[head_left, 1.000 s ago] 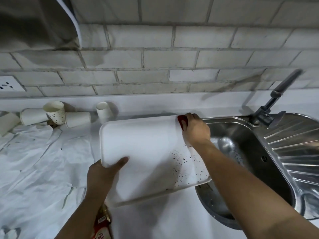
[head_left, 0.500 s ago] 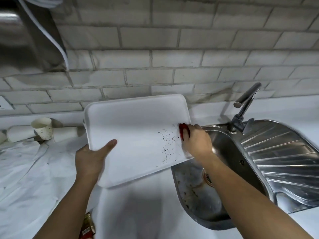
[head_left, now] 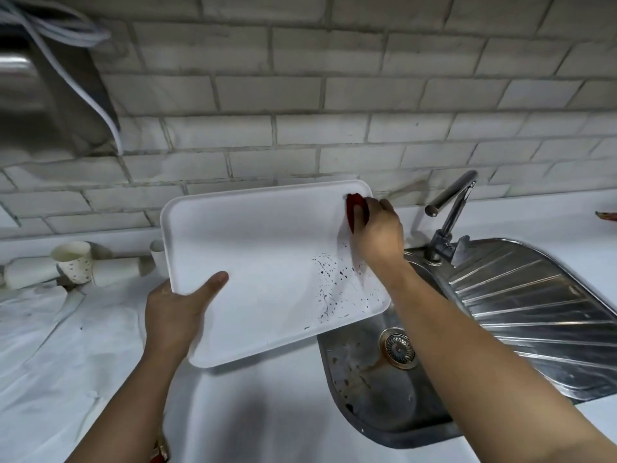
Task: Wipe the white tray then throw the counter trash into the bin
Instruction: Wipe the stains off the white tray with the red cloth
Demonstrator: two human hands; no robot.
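Over the sink's [head_left: 384, 389] left edge, the left hand [head_left: 173, 315] grips the tilted tray [head_left: 267, 262] at its near-left rim; the right hand [head_left: 377, 232] presses a red sponge [head_left: 354, 208] against its far-right corner.

A: What does the white tray [head_left: 267, 262] look like?

B: It is a big flat tray with round corners and a low rim. It sits in the middle of the frame, tipped up, with its far edge high by the wall.

A: Is it clean?

B: No. Small dark specks dot its lower right part.

A: And the trash?

B: Paper cups [head_left: 71, 262] lie at the left of the frame on the counter [head_left: 260, 412]. One speckled cup stands up; the others lie on their sides.
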